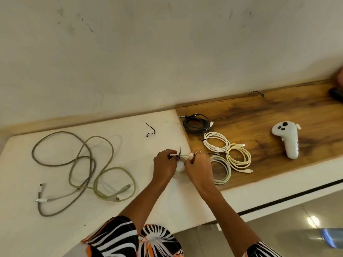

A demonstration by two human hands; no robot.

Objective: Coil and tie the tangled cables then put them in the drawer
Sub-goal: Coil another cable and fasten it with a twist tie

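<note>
While both hands are working over the white counter (55, 229), the left hand (164, 165) and the right hand (198, 167) are pinching a small white coil (182, 157) between them, fingers curled onto it from either side. A black tie (179, 154) is sitting around the coil's middle, its tail sticking up between the two hands; how tight it is drawn cannot be told. To the left, well apart from the hands, a loose grey-green cable (81, 169) is sprawling in open loops on the counter, its plugs lying near its lower end. A spare black tie (150, 130) is lying on the white surface beyond the hands. On the wooden top (259, 112) to the right, four finished coils are lying close together — a black coil (196, 123) farthest back, a white coil (216, 141) just in front of it, a cream coil (239, 157) beside that, and a pale coil (221, 170) nearest the right hand. Another black tie (257, 93) is resting near the wall, and a white controller (286, 138) is lying on the wood, well right of the coils. Patterned sleeves (118, 238) are showing at the bottom edge — black, white and orange.
</note>
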